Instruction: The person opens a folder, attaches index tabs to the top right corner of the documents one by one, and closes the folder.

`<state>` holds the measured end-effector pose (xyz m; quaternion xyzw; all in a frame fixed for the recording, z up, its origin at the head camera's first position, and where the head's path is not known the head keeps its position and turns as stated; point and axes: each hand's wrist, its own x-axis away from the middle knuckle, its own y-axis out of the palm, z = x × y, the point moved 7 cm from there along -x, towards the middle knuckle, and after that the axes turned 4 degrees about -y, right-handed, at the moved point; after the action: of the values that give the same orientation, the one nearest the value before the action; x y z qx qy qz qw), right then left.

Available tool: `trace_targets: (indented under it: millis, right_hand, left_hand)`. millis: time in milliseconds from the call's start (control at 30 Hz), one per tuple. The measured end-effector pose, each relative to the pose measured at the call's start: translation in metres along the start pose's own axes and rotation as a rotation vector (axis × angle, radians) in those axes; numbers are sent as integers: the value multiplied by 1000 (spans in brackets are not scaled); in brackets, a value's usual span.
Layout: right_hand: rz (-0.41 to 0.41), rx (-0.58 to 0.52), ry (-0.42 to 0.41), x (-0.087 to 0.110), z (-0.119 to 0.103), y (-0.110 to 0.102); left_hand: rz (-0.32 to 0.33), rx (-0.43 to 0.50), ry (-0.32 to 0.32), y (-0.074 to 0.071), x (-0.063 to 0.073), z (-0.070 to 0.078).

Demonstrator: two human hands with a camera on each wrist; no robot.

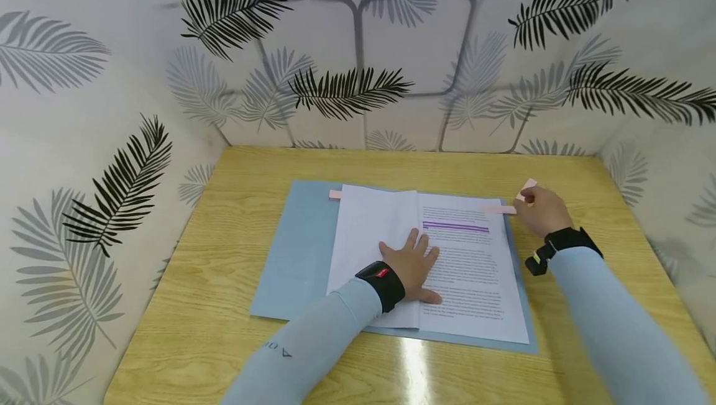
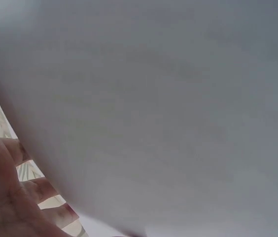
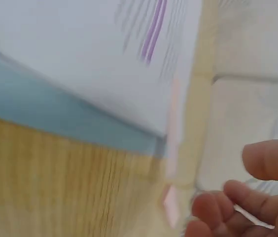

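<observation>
An open stapled-looking booklet of white sheets lies on a blue folder (image 1: 299, 237), its right printed page (image 1: 464, 274) carrying purple highlighted lines. My left hand (image 1: 411, 268) rests with fingers spread across the fold, pressing the pages down. In the left wrist view a blurred white sheet (image 2: 154, 118) hides most of that hand's work. A pink sticky tab (image 1: 500, 209) sticks out past the right page's edge. Beside it my right hand (image 1: 542, 211) hovers, fingers loosely curled; the right wrist view shows nothing between thumb and fingers. A second pink strip (image 3: 170, 205) lies just beyond the fingertips.
Another pink tab (image 1: 335, 194) pokes out at the left sheet's upper edge. The wooden table (image 1: 212, 268) extends around the folder. Leaf-patterned cloth (image 1: 391, 51) hangs behind and at both sides.
</observation>
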<state>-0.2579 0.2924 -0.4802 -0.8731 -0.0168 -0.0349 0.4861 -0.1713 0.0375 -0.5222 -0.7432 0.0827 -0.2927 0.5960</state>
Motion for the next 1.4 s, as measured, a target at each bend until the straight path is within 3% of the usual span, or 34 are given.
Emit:
trace_targets:
  millis: [100,300,500,633,733,867,1000,1200,1400]
  right_hand:
    - [-42,-5,-1,26,-7,2]
    - [-185,32,6,64,-8,25]
    - [-277,75,16,84,-8,40]
    - [-299,84,-5,92,-10,49]
    - [-289,79,-11,95,-11,55]
    - [-266,72,-3,97,-11,58]
    - [-258,56,5,100,-10,59]
    - [-254,-37,32,107,-1,58]
    - [-222,-144,63,113,6,55]
  left_hand:
    - [7,1,4,-2,1,0]
    - [21,7,9,-6,2,2]
    - [-3,14,3,4,-4,2]
    - [-18,21,-5,10,-6,-3]
    - [7,47,5,9,-3,-8]
    - [74,117,-2,0,10,-25]
    - [109,239,-74,0,30,-54]
    - [120,387,-198,21,64,-96]
    - [188,434,-230,43,88,-112]
